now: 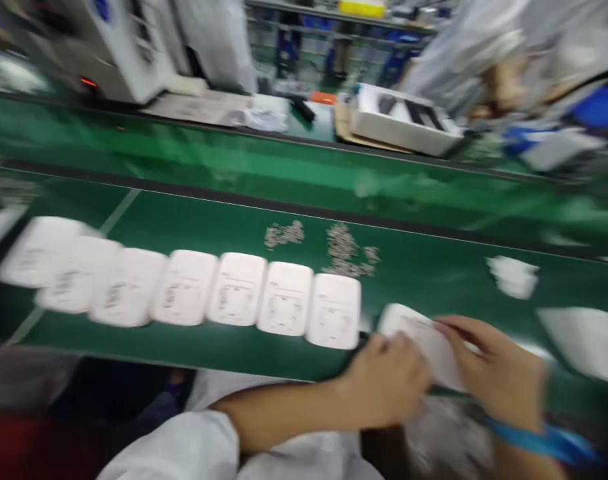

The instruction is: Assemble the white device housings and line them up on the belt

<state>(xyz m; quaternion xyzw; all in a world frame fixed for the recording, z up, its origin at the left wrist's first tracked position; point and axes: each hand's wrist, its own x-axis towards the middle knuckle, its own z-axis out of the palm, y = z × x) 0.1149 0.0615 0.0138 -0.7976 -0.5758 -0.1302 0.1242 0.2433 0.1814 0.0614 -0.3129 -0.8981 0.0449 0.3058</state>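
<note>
A white rounded panel (437,347) lies tilted between my two hands at the right of the row. My left hand (391,380) is closed over its lower left edge, with a small dark item sticking out beside the fingers. At the panel's upper right edge, my right hand (494,367) pinches it between thumb and fingers; a blue band circles that wrist. To the left runs a row of several similar white panels (334,312), side by side and partly overlapping at the far end. Motion blur hides fine detail.
Small metallic parts (341,247) lie in piles behind the row on the green surface (434,267). White pieces (514,277) and a white stack (584,340) sit at the right. Beyond the green barrier are an open white box (404,120), a machine and people in white.
</note>
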